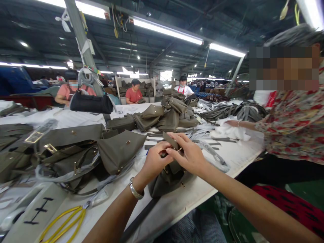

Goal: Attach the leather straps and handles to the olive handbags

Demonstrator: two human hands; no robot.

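Note:
An olive-grey handbag [162, 185] with gold-coloured metal fittings rests on the white table in front of me. Above it my left hand [154, 160] pinches a strap [169, 139] of the same olive-grey material. My right hand [189, 153] is closed on the strap from the other side, its thumb and fingers close to a small gold-coloured fitting [179, 150]. The fingertips of both hands nearly meet there. Part of the bag's upper side is hidden behind my hands, and whether the strap is fastened to the bag I cannot tell.
More olive-grey bags [121, 148] lie to the left, and others are piled [172, 114] farther back. Yellow-handled scissors [67, 222] are at the lower left. Loose strips [224, 139] lie on the table [235, 157]. A co-worker's arm [248, 125] reaches in from the right.

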